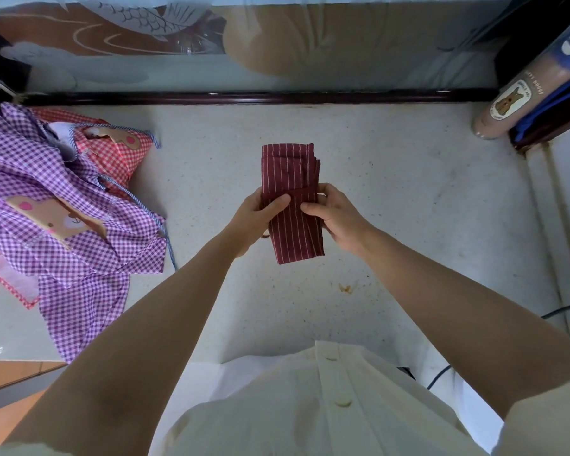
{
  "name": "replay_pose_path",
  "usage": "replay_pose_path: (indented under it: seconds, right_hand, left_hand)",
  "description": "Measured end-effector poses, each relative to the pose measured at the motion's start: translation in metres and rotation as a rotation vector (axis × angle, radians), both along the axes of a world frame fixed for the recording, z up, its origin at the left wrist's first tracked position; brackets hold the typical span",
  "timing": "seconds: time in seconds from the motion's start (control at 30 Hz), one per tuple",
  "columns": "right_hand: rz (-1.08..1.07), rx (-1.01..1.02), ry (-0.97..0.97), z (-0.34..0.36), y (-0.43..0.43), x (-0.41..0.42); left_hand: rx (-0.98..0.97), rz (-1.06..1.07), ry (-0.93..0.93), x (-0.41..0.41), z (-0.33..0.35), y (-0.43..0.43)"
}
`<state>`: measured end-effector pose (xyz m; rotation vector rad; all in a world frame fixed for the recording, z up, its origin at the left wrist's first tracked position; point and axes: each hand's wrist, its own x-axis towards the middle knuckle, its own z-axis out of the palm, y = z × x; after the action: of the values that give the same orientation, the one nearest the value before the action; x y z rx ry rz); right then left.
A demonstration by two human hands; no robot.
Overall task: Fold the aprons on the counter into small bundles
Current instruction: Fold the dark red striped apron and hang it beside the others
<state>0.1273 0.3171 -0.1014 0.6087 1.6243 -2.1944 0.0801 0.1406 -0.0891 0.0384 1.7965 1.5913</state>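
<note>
the maroon striped apron is already folded down to a long narrow strip of several layers. it lies lengthwise in the middle of the counter, running from near to far. the left hand and the right hand hold it at its middle from either side. each grip is pinching the cloth, thumb on top and fingers curled under the edge. a strap crosses the strip just beyond the thumbs, and it looks as if it is being wound round to tie the bundle. the far end seems to rest on the counter, but i cannot tell whether the near end is lifted. by my judgement this apron is most of the way done, wanting a last fold or a tie-off to become a small bundle.

more work is left on the left side of the counter. a purple checked apron lies spread and crumpled there, and a red checked apron lies partly under it. neither is folded, and no finished bundle shows anywhere.

the only container is a tall cylinder with a bear label. it stands at the far right corner, well apart from the aprons. it looks brownish, possibly from what is inside, though the view is too poor to say what it holds.
</note>
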Motion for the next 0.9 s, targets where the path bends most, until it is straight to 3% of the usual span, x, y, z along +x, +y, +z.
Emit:
replay_pose_path:
  seconds: [0.13, 0.4, 0.47, 0.57, 0.73, 0.9]
  right_hand:
    - [0.021, -0.054, -0.042, 0.001, 0.002, 0.000]
    - [0.032, -0.162, -0.043, 0.005, -0.002, -0.003]
    - [-0.036, -0.265, -0.062, 0.003, -0.002, -0.004]
    - [-0.087, -0.245, -0.089, 0.001, -0.004, -0.007]
    - [0.148, -0.216, -0.117, 0.001, -0.008, -0.007]
    - [0.440, -0.109, -0.116, 0.002, -0.012, -0.012]
  left_hand:
    - [0.083, 0.031, -0.105, 0.001, 0.002, -0.004]
    - [0.108, 0.071, -0.119, -0.003, 0.005, -0.011]
    - [0.129, 0.073, -0.139, -0.003, 0.007, -0.013]
    - [0.178, 0.015, -0.213, -0.002, 0.009, -0.017]
    - [0.292, -0.100, -0.413, -0.003, 0.012, -0.026]
    - [0.298, -0.144, -0.457, -0.002, 0.011, -0.024]
